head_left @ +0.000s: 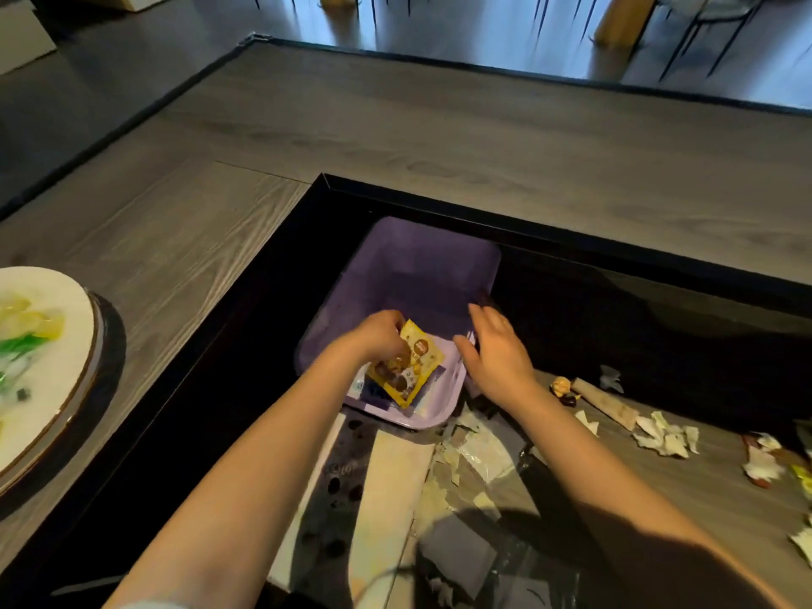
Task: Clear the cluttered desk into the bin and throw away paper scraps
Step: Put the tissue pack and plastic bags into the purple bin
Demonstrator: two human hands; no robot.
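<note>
**Wrapper going into the purple bin**

Wrapper (406,367), yellow with brown print, sits at centre frame, pinched in the left hand (381,336), whose fingers are closed on its upper edge, over the purple bin (422,265). The right hand (496,351) rests fingers apart on the bin's right rim, seemingly steadying it. The step looks like dropping the wrapper in; next comes letting go, then reaching for the torn paper scraps (665,437) at right and the clear plastic (479,454) below the bin. The bin sits in a dark recess of a grey wood-grain desk (483,138). A plate (48,371) lies at left; floor and chair legs show along the top.
</note>
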